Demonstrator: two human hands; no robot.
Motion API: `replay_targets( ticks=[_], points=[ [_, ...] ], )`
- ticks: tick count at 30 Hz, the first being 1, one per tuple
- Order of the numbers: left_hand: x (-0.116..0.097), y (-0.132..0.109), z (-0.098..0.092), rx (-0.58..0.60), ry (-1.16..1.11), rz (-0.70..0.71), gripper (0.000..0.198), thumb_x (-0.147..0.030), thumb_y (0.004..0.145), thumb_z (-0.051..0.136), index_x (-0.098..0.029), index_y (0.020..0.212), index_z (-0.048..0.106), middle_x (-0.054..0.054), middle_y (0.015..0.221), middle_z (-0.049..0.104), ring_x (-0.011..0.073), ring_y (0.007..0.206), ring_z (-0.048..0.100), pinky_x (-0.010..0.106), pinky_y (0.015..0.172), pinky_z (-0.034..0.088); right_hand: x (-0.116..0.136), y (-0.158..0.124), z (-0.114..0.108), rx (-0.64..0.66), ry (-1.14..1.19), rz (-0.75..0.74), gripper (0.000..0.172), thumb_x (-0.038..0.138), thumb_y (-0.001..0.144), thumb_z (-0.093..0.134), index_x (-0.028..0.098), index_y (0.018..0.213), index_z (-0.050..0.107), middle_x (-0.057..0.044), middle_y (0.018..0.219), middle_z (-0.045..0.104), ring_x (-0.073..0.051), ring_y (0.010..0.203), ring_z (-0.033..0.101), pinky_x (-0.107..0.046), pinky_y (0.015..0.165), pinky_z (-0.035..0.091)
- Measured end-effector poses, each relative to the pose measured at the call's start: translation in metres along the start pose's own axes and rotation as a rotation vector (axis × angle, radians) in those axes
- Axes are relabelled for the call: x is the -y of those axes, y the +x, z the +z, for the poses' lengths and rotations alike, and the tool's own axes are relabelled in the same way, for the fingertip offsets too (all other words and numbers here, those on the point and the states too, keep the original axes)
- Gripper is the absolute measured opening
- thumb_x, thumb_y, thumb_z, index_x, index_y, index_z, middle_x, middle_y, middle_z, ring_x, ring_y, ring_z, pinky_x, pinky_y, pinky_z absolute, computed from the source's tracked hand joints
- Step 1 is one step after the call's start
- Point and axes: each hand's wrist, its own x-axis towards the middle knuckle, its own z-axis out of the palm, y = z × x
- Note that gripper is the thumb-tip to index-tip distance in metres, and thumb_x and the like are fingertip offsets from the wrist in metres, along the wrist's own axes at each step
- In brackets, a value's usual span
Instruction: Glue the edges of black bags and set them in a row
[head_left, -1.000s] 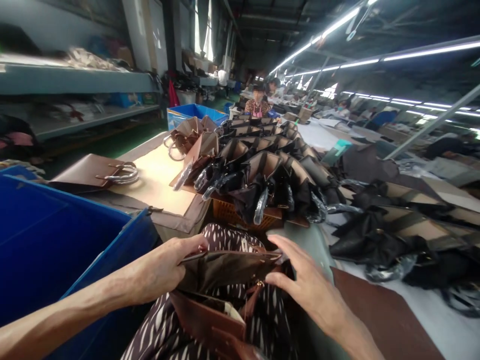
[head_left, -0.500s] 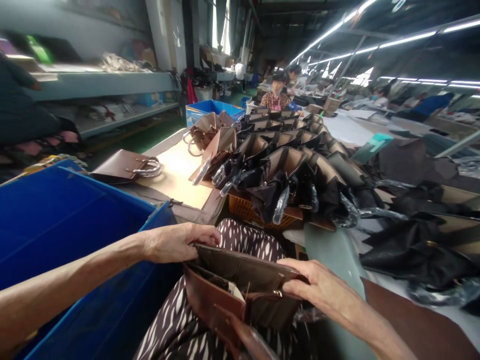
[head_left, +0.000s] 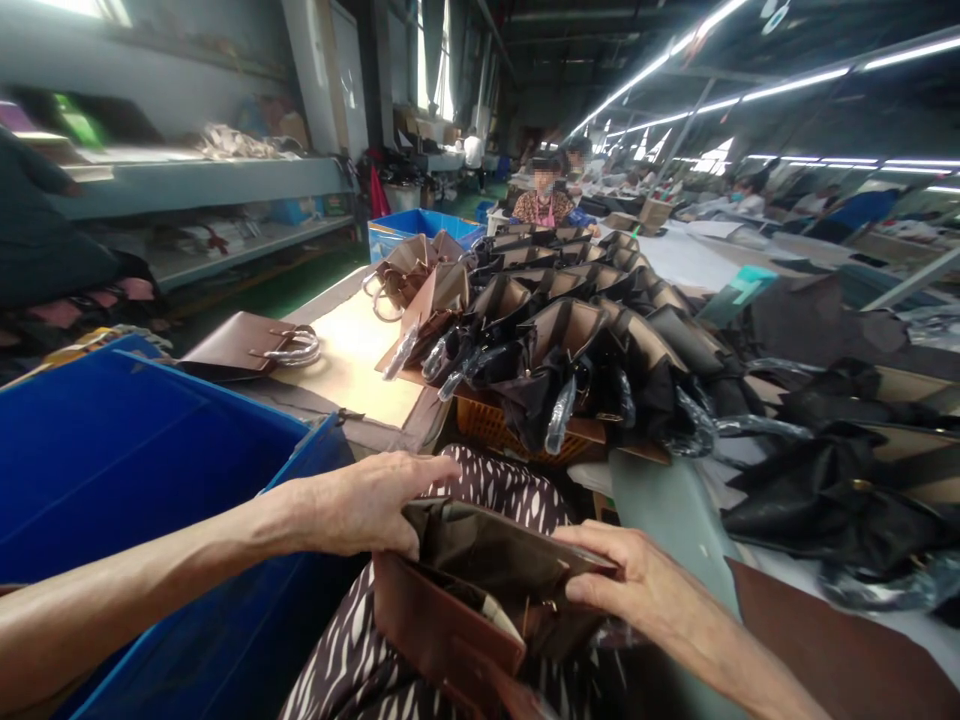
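A brown handbag (head_left: 442, 610) rests on my lap with its mouth towards me, showing a dark olive lining (head_left: 480, 545) and a pale tag-like piece inside. My left hand (head_left: 375, 500) grips the bag's rim at its left corner, thumb towards the inside. On the right, my right hand (head_left: 622, 570) pinches the far rim between thumb and fingers, close to a small gold fitting. The bag's handle hangs over the near side, partly cut off by the lower edge of view.
A large blue bin (head_left: 150, 440) stands at my left. Ahead, many black and brown handbags (head_left: 562, 330) crowd the table above an orange crate (head_left: 495, 425). One brown bag (head_left: 240, 345) lies apart on the left. A person (head_left: 544, 200) sits beyond the pile.
My left hand has shifted slightly right and down along the rim. The lining at that corner bulges up more, and the front panel has tilted. My right hand stays nearly in place.
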Motion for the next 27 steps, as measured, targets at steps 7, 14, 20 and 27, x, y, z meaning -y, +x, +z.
replay_targets(
  ticks=[7,14,20,27],
  points=[
    [-0.021,0.012,0.018,-0.166,0.121,0.097,0.017,-0.010,0.061,0.049,-0.019,0.074,0.047,-0.001,0.085,0.052,0.0139,0.074,0.050,0.023,0.063,0.035,-0.003,-0.003,0.005,-0.002,0.030,0.007,0.029,0.024,0.076,0.055,0.024,0.102,0.067,0.000,0.092,0.066,-0.022,0.089,0.057,-0.028,0.078,0.041],
    [-0.009,0.023,0.039,-0.243,0.134,0.103,0.010,-0.009,0.069,0.049,-0.017,0.063,0.050,-0.001,0.082,0.055,0.0120,0.073,0.052,0.023,0.068,0.036,-0.004,-0.007,0.012,-0.111,-0.003,0.039,0.015,0.029,0.078,0.059,0.027,0.092,0.065,0.002,0.089,0.063,-0.020,0.088,0.056,-0.027,0.076,0.038],
    [-0.008,0.022,0.044,-0.191,0.067,0.156,0.021,-0.008,0.077,0.047,-0.016,0.060,0.058,0.001,0.112,0.053,0.0125,0.089,0.056,0.022,0.077,0.039,-0.011,0.001,0.023,-0.254,0.131,-0.035,0.010,0.025,0.083,0.053,0.023,0.082,0.063,0.002,0.094,0.056,-0.015,0.085,0.055,-0.024,0.075,0.037],
    [-0.013,0.024,0.043,-0.007,0.066,0.161,0.018,-0.003,0.069,0.049,-0.016,0.059,0.057,-0.001,0.139,0.036,0.0197,0.116,0.046,0.027,0.095,0.032,-0.028,0.026,0.021,-0.219,0.324,-0.017,0.010,0.022,0.077,0.056,0.020,0.076,0.066,0.002,0.078,0.062,-0.018,0.077,0.055,-0.027,0.070,0.037]
  ],
)
